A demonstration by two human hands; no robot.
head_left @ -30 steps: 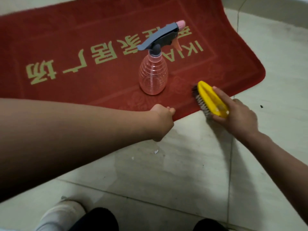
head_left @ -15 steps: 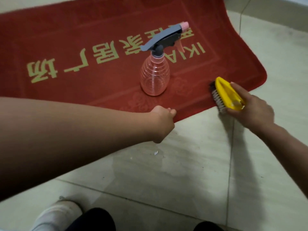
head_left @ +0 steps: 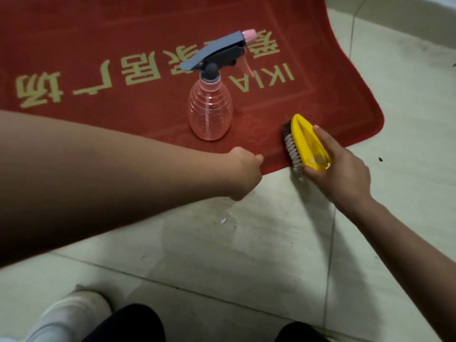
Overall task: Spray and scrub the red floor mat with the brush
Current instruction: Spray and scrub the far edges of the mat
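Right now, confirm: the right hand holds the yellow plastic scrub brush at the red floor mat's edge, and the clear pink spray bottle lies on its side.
Not quite: the head view shows the clear pink spray bottle standing upright on the red floor mat. The right hand does hold the yellow plastic brush.

You have one red floor mat with gold letters (head_left: 98,33). One clear pink plastic spray bottle with a grey top (head_left: 210,112) stands on it, just past where your left hand (head_left: 243,174) pinches the mat's edge. You have one yellow plastic brush with stiff hairs (head_left: 308,144), held in your right hand (head_left: 345,178). That makes two hands. One white shoe (head_left: 71,314) shows below your grips. One small white scrap (head_left: 223,220) lies near your left grip.
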